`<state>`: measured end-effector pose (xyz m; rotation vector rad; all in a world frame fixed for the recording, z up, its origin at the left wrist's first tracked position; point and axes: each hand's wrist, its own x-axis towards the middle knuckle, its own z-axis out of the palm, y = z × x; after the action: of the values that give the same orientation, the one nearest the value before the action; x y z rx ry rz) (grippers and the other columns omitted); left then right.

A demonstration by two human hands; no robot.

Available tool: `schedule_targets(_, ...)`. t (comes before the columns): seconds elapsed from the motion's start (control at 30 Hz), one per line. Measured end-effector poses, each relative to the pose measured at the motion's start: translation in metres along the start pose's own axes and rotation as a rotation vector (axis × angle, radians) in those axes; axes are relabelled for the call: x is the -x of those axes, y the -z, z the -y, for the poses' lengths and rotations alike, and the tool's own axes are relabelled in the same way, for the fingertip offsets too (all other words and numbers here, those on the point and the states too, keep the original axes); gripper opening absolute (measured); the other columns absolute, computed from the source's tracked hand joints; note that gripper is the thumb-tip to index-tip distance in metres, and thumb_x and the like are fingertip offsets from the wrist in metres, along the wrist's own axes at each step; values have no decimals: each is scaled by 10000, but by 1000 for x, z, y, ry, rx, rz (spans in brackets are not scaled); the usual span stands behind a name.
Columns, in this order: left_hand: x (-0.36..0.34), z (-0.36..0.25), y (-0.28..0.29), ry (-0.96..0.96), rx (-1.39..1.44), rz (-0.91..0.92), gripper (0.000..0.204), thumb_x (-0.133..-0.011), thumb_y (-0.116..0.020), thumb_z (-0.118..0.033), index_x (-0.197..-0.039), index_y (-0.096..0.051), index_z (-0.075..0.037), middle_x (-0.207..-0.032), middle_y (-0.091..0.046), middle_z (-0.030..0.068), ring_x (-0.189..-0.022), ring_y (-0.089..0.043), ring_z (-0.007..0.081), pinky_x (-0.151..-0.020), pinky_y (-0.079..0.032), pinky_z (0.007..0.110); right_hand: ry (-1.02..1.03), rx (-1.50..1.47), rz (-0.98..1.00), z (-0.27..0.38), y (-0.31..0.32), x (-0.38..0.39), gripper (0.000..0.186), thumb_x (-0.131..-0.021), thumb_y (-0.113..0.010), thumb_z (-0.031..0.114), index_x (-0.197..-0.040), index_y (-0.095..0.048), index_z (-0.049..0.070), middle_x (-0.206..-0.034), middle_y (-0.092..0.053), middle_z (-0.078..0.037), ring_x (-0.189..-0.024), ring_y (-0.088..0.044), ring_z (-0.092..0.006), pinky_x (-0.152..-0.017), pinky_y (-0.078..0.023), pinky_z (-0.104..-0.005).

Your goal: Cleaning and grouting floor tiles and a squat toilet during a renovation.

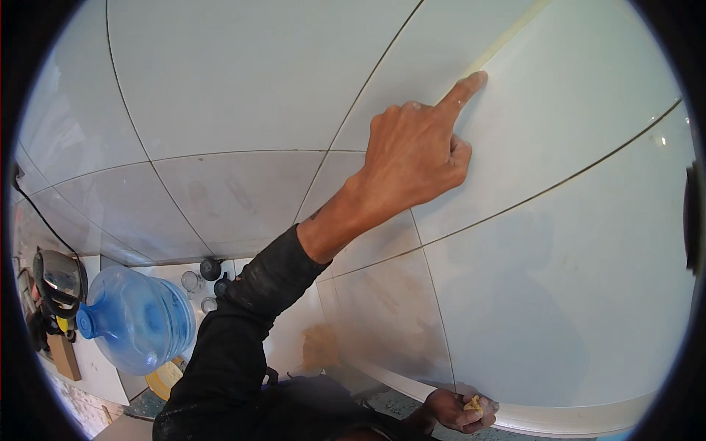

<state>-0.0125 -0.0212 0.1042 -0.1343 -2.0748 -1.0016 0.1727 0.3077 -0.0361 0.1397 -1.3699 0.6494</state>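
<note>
My left hand (pixel 419 151) reaches up over white wall tiles (pixel 257 81), its index finger stretched out and touching a pale cream strip (pixel 504 40) along a tile joint. Its other fingers are curled under, hiding whatever may be in them. At the bottom right, low by the tiled wall, my right hand (pixel 460 411) grips a small crumpled yellow piece (pixel 473 403), perhaps sponge or rag, too small to tell.
At lower left, a blue water jug (pixel 143 320) lies on its side on a white surface beside a steel kettle (pixel 56 279), small glasses (pixel 192 281), dark cups (pixel 210 269), a cardboard piece (pixel 62 356) and a yellow dish (pixel 163 381). A black cord (pixel 48 220) hangs at left.
</note>
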Motion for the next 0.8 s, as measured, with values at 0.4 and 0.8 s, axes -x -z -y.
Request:
schedule_targets(0.4, -11, 3, -4, 42, 113, -9, 672, -718, -584, -82, -1382, -508, -154, -545, -465, 73, -490, -503, 272, -565, -439, 415, 59, -68, 12, 1, -8, -1, 335, -978, -479, 315, -850, -552, 14, -763, -474, -67, -622, -405, -150, -509, -289, -248)
schedule_targets(0.8, -8, 10, -12, 5, 154, -52, 678, -714, -582, -74, -1378, -472, -148, -538, -433, 76, -480, -483, 294, -571, -436, 421, 8, -84, 37, 5, -1, 0, 327, -980, -466, 294, -851, -560, 9, -781, -511, -89, -677, -465, -196, -560, -365, -292)
